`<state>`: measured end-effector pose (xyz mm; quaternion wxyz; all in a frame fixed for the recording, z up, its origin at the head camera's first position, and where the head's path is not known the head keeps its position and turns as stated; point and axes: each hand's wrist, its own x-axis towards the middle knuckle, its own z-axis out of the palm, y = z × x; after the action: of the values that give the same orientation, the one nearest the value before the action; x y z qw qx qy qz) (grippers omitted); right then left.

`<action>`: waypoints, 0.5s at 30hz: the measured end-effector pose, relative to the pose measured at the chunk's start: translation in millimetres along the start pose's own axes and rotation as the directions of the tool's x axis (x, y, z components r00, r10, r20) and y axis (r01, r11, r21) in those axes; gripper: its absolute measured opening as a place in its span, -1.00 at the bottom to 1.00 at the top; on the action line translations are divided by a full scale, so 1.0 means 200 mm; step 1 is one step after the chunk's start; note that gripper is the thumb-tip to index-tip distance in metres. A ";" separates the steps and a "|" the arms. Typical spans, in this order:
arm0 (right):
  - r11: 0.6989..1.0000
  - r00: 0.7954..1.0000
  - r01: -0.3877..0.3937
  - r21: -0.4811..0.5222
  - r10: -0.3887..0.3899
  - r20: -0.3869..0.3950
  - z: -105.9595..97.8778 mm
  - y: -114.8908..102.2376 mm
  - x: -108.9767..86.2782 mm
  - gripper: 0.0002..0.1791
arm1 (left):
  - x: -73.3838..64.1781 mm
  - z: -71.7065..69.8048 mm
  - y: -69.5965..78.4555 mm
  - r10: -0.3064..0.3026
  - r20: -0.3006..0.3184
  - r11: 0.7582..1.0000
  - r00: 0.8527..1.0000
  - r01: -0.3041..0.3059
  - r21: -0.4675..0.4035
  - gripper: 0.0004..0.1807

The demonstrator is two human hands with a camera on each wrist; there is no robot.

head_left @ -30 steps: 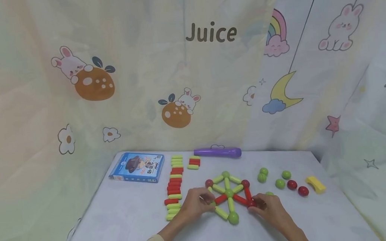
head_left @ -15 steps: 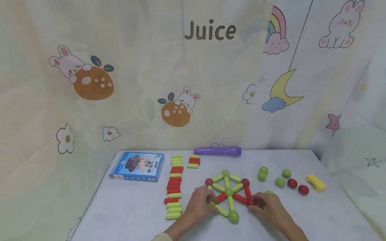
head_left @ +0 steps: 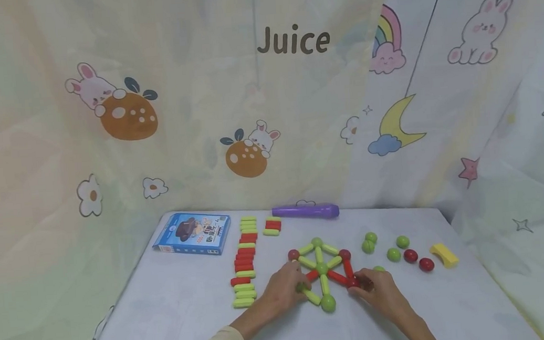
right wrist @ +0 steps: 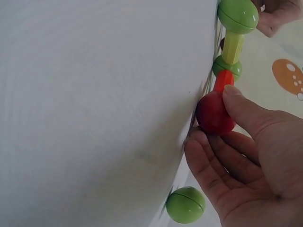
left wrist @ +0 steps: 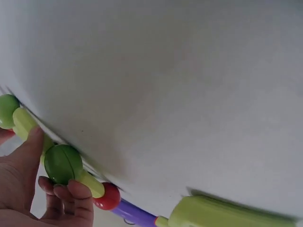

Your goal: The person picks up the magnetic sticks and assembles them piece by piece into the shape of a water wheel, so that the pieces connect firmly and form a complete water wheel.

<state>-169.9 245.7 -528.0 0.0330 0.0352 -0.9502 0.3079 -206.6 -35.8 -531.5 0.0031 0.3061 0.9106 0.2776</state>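
Note:
A wheel-shaped figure of sticks and balls lies on the table, with a green ball (head_left: 322,268) at its hub. At its left side my left hand (head_left: 285,287) grips a green ball (left wrist: 63,164), fingertips on the ball and thumb on the adjoining yellow-green stick (left wrist: 24,124). My right hand (head_left: 380,291) pinches a dark red ball (right wrist: 215,113) at the right corner, thumb by the red stick (right wrist: 224,80) joined to it. A larger-looking green ball (head_left: 328,303) forms the near corner, between the hands. The left hand partly hides the figure's left side in the head view.
Left of the figure runs a column of red and yellow-green sticks (head_left: 244,265), with a small group (head_left: 271,226) beside it. A blue box (head_left: 196,233) and purple tube (head_left: 305,212) lie farther back. Loose balls (head_left: 394,254) and a yellow arched block (head_left: 444,255) are on the right.
My left hand has shifted slightly right and now covers more of the left green ball and its sticks. My right hand stays at the red ball.

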 end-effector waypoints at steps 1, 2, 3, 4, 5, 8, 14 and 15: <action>1.000 1.000 0.002 0.000 -0.002 0.001 0.00 0.00 0.00 -0.68 | 0.00 0.00 0.00 0.014 0.000 1.000 1.000 -0.014 0.012 -0.87; 1.000 1.000 0.004 -0.001 -0.004 0.002 0.00 0.00 0.00 -0.68 | 0.00 0.00 -0.01 0.030 0.003 0.999 1.000 -0.030 0.026 -0.84; 1.000 1.000 0.004 -0.003 -0.004 0.003 0.00 -0.01 0.00 -0.69 | 0.00 0.00 -0.01 0.053 0.006 0.997 0.999 -0.054 0.049 -0.82; 1.000 1.000 0.005 -0.006 -0.005 0.001 0.00 -0.01 0.00 -0.69 | 0.00 0.00 -0.01 0.073 0.009 0.995 0.997 -0.074 0.071 -0.80; 1.000 1.000 0.006 -0.010 -0.006 0.000 0.00 -0.01 0.00 -0.68 | 0.00 0.00 -0.01 0.093 0.011 0.991 0.996 -0.094 0.096 -0.79; 1.000 1.000 0.017 -0.010 -0.018 -0.008 0.00 0.00 0.00 -0.68 | 0.01 0.00 0.00 0.142 0.013 0.977 0.990 -0.142 0.162 -0.74; 1.000 1.000 0.025 0.004 -0.025 -0.004 -0.01 0.00 0.00 -0.66 | 0.02 -0.01 0.00 0.130 0.018 0.980 0.991 -0.131 0.151 -0.84; 1.000 1.000 0.024 0.006 -0.024 -0.003 -0.01 0.00 0.00 -0.66 | 0.02 -0.01 0.00 0.129 0.020 0.982 0.991 -0.131 0.136 -0.84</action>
<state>-169.7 246.5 -527.0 0.0381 0.0461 -0.9487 0.3104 -210.1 -34.0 -528.1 -0.0310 0.3660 0.9056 0.2121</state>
